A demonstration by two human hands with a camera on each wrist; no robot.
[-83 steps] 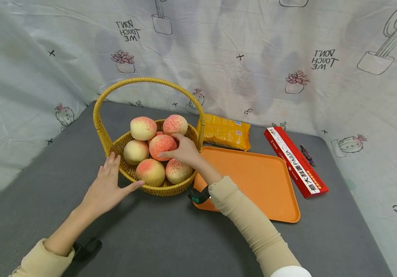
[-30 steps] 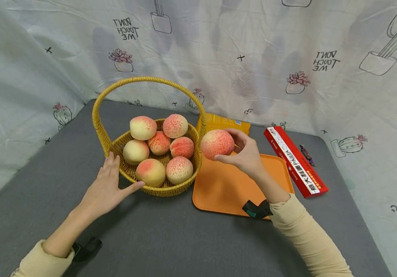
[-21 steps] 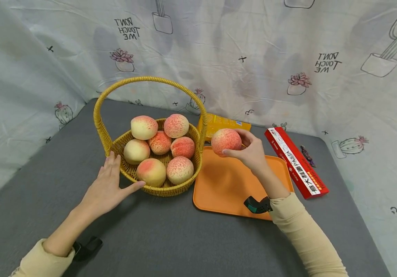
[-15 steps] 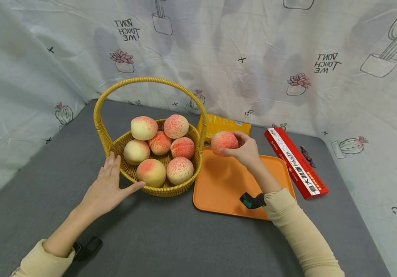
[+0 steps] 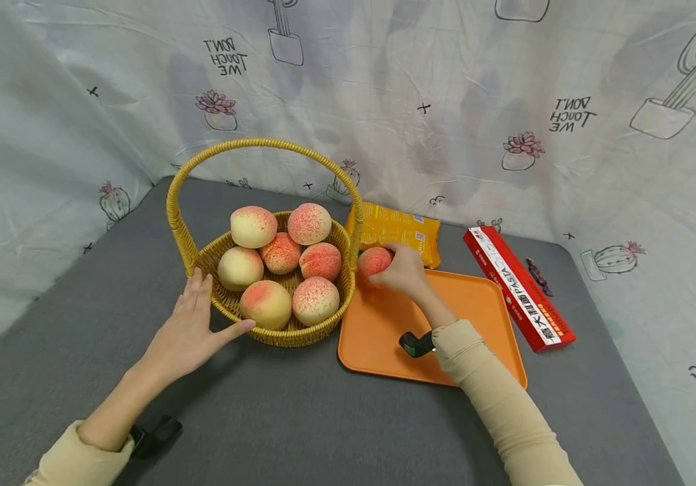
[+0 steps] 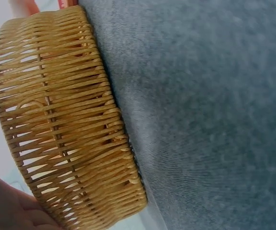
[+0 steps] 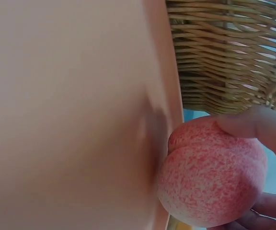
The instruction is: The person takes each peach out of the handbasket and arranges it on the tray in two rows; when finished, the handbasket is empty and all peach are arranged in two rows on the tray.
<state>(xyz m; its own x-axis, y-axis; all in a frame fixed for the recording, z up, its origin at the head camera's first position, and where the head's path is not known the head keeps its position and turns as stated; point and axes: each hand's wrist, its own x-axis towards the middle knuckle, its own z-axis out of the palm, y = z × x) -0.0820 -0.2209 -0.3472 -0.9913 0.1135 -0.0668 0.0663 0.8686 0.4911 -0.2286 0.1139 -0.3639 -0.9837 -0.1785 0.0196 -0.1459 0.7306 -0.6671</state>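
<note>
Peach (image 5: 372,263) gripped in right hand (image 5: 401,270), fingers (image 7: 253,125) curled round it, down at far left corner of orange tray (image 5: 481,324), just beside basket (image 5: 275,331). Left hand (image 5: 186,331) flat against basket's near left wall, fingers straight. Six more peaches (image 5: 281,266) inside. Farther off: yellow packet (image 5: 405,233), red box (image 5: 518,287).

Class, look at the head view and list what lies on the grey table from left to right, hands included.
Left hand → wicker basket of peaches → peach held in the right hand → orange tray → red pasta box.
</note>
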